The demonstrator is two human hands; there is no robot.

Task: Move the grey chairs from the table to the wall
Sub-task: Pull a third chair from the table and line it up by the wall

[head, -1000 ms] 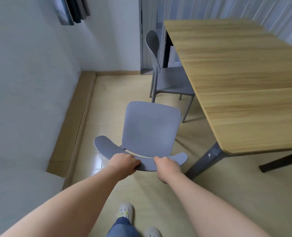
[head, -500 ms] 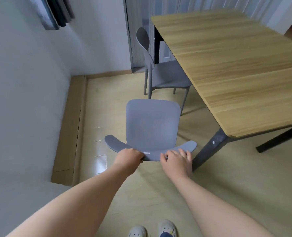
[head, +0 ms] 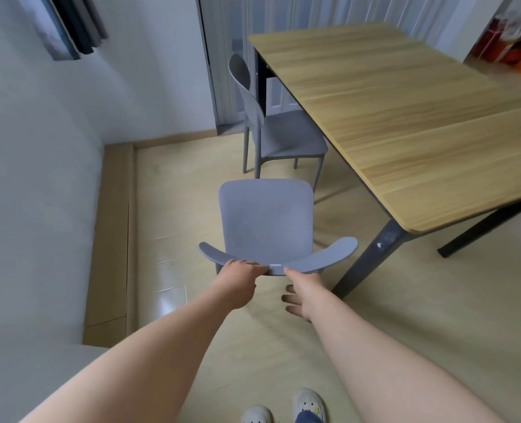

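Head view looks down on the near grey chair, which stands on the floor at 12 o'clock from the person, just off the corner of the table at 2 o'clock and well apart from the wall at 9 o'clock. The left hand grips the top rim of the curved backrest, fingers curled over it. The right hand sits just under the rim at the left hand's 3 o'clock. Its thumb tip touches the rim and its fingers are bent on the near side of the backrest. Whether they press the chair or hang free of it, I cannot tell.

The step in hand looks like carrying or dragging this chair toward 9 o'clock. To do it well, the right hand should probably take a full hold on the rim, matching the left, so the load is even and the chair does not swing. The table leg at 3 o'clock of the chair is close, so the chair legs need to clear it. The wooden ledge along the wall's foot would stop the legs short of the wall.

The far grey chair stands at 12 o'clock beyond, its seat partly under the table, not yet moved.

No container is plainly in view. Red and orange shapes at 1 o'clock are too blurred to name.
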